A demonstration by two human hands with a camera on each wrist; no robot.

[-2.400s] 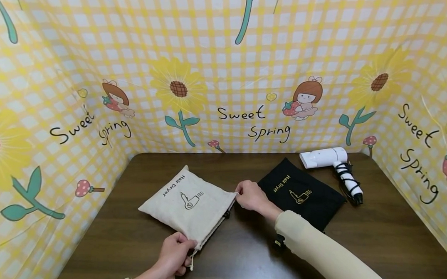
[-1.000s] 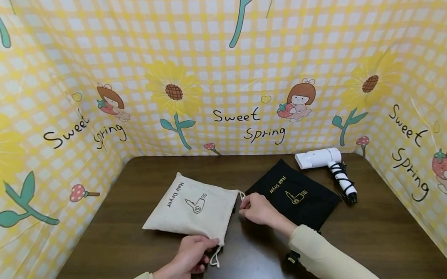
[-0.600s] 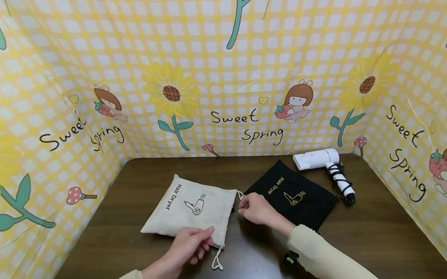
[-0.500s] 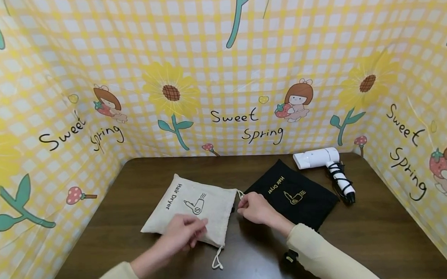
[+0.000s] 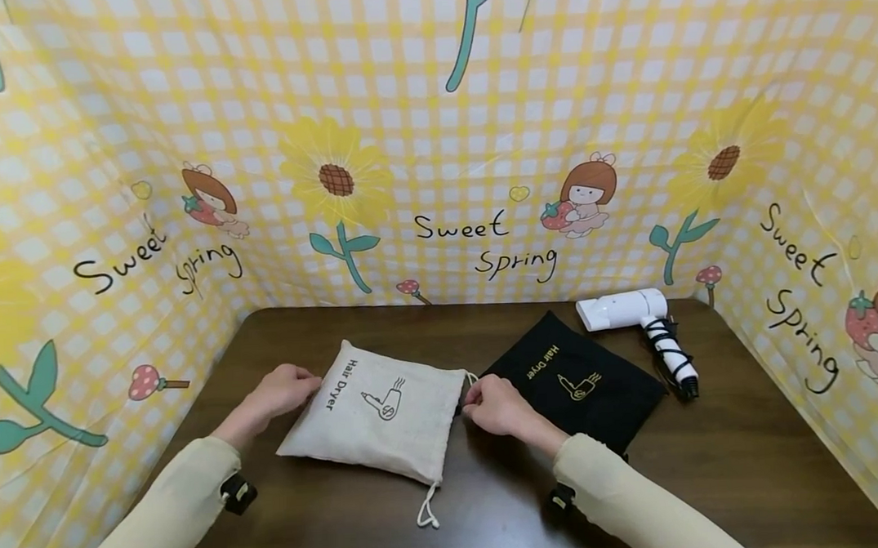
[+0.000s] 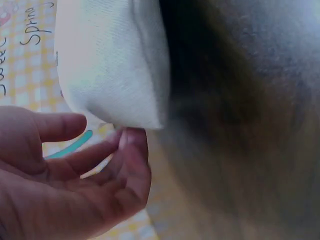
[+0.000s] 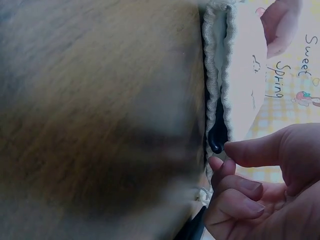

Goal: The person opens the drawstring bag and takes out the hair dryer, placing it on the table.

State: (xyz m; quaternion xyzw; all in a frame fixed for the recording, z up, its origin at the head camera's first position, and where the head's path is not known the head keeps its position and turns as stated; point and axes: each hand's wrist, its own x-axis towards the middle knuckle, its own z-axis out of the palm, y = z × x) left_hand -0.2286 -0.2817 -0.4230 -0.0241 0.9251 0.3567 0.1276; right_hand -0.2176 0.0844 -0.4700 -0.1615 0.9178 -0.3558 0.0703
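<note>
A cream drawstring bag [image 5: 394, 415] printed "Hair Dryer" lies bulging on the table, its mouth toward the right. My right hand [image 5: 502, 406] pinches the rim of the mouth near the far corner, beside a white cord loop. In the right wrist view, the thumb and forefinger [image 7: 250, 155] meet at that rim, and a dark, glossy curved piece [image 7: 217, 137] shows inside the gaping mouth. At the bag's left end, my left hand [image 5: 285, 391] has loosely bent fingers; in the left wrist view, its thumb [image 6: 65, 126] stands apart from the cloth and the fingertips are right under the bag's corner.
A black "Hair Dryer" bag [image 5: 572, 383] lies flat to the right. Behind it, near the back edge, a white hair dryer [image 5: 624, 309] rests with its black cord wound round the handle. A patterned yellow checked cloth [image 5: 433, 143] walls in the brown table [image 5: 508, 508].
My left hand has let go of the bag's near mouth corner and moved across to its far left end. The right hand stays at the mouth; the bag has turned slightly since the first frame.
</note>
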